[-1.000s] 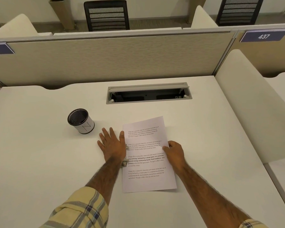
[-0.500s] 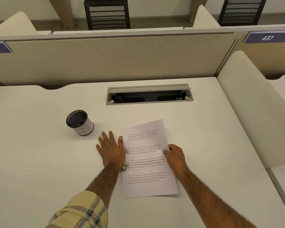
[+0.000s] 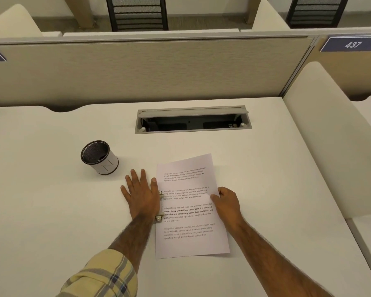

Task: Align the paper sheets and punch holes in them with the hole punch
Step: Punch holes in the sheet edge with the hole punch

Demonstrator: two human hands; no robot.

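A stack of printed paper sheets [image 3: 189, 236] lies on the white desk [image 3: 51, 211], slightly turned. Its left edge sits in a metal hole punch [image 3: 160, 205], of which only the silver bar and end brackets show. My left hand [image 3: 140, 196] lies flat on top of the punch, palm down and fingers stretched out and apart. My right hand [image 3: 227, 205] pinches the right edge of the sheets at mid-height, thumb on top and fingers curled.
A white pen holder with a dark mesh inside [image 3: 100, 157] stands left of my left hand. An open cable tray [image 3: 193, 121] is set into the desk behind the paper. A beige partition [image 3: 137, 71] closes the back, a white divider [image 3: 321, 136] the right side.
Both hands stay where they were on the punch and the paper. Only the view has shifted a little, so the desk sits lower in the frame.
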